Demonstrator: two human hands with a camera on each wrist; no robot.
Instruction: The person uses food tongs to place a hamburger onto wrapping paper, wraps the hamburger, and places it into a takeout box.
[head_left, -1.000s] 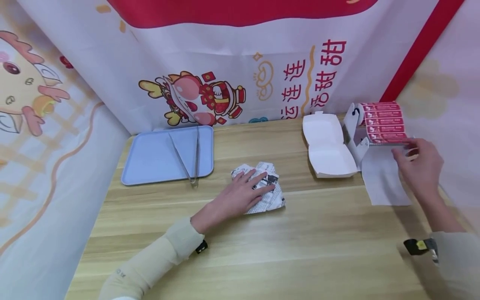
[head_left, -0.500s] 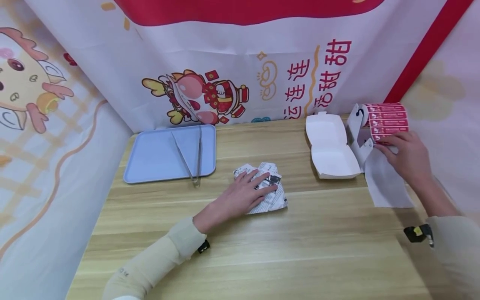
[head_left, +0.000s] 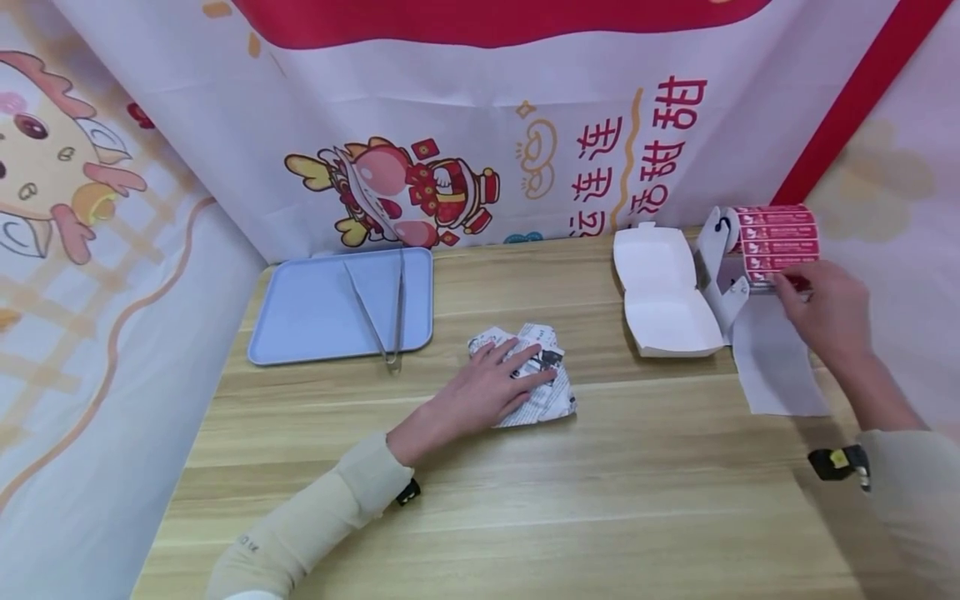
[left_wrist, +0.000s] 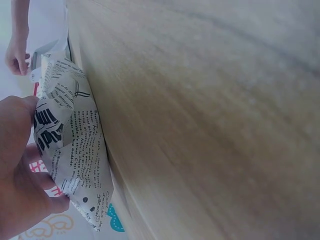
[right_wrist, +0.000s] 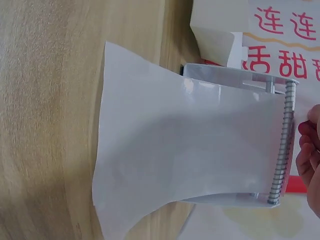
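Note:
My left hand [head_left: 491, 385] rests with spread fingers on a folded packet of newspaper-print paper [head_left: 551, 392]; its contents are hidden. In the left wrist view the printed packet [left_wrist: 75, 135] stands a little thick off the table under the fingers. At the far right, my right hand [head_left: 828, 312] is at the front of a label dispenser [head_left: 712, 250] bearing a roll of red labels [head_left: 776, 237]. Thumb and fingers pinch a small red label [head_left: 801, 284], mostly hidden by the hand. White backing paper [right_wrist: 185, 135] hangs from the dispenser onto the table.
An opened white cardboard box [head_left: 667, 304] stands just left of the dispenser. A blue tray [head_left: 300, 308] lies at the back left, with metal tongs [head_left: 390, 333] lying across its front edge. A printed cloth [head_left: 555, 75] walls off the back.
My right hand has gone left to the label roll, then slightly back right, with a red label now between its fingers. The left hand stays on the paper packet. The view shifts slightly.

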